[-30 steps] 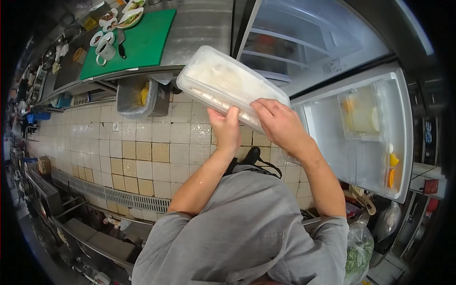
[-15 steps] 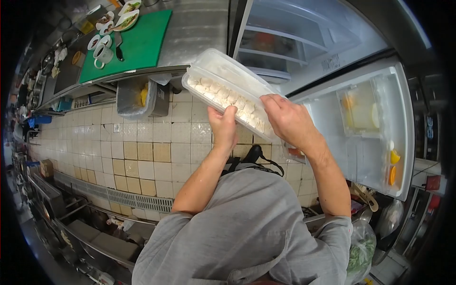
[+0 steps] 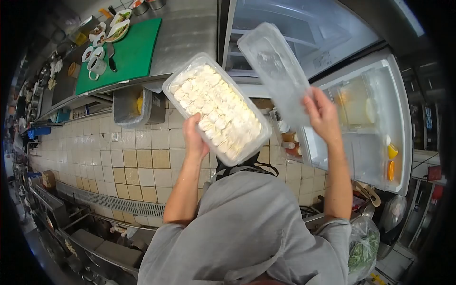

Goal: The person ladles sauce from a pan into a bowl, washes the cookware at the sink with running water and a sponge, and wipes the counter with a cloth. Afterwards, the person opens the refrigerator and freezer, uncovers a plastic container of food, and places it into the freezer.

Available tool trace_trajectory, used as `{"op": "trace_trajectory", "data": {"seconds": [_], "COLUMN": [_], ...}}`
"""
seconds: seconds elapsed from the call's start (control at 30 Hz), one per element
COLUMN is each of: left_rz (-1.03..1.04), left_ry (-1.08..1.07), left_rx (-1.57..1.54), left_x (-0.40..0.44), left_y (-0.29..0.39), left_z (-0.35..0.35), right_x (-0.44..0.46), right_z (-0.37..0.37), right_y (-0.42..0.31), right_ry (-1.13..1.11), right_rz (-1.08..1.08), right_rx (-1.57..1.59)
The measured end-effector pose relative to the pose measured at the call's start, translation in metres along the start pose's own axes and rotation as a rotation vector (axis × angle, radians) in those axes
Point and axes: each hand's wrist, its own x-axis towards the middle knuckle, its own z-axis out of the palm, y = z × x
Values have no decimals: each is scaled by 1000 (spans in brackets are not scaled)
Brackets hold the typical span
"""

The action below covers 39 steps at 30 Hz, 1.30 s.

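Observation:
A long translucent plastic container (image 3: pixel 169 89) is tilted in front of me, packed with rows of pale, flour-dusted pieces (image 3: pixel 216 111) that look like small dumplings. My left hand (image 3: pixel 194 137) grips its near left edge, thumb over the rim. To the right, my right hand (image 3: pixel 323 113) is closed on the near end of the clear plastic lid (image 3: pixel 275 66). That lid is held up, apart from the container, in front of the open fridge (image 3: pixel 299 23).
The fridge door (image 3: pixel 401 123) stands open at right, with a clear bin and orange pieces inside. A green cutting board (image 3: pixel 135 57) with bowls, a mug (image 3: pixel 96 66) and a knife lies on the steel counter (image 3: pixel 185 33). Below is a lined bin (image 3: pixel 128 109). A bag of greens (image 3: pixel 363 249) is at lower right.
My right hand has lifted the lid off the container and moved it up and right. My left hand has shifted left, turning the container so its contents show fully.

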Motion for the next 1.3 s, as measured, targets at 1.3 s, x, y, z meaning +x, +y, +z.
{"op": "trace_trajectory", "data": {"seconds": [1.3], "left_rz": [-746], "left_ry": [-198], "left_rx": [348], "left_x": [225], "left_y": [-161], "left_z": [112], "right_x": [30], "right_z": [106], "right_y": [213], "right_ry": [184], "right_rz": [717], "right_rx": [1223]}}
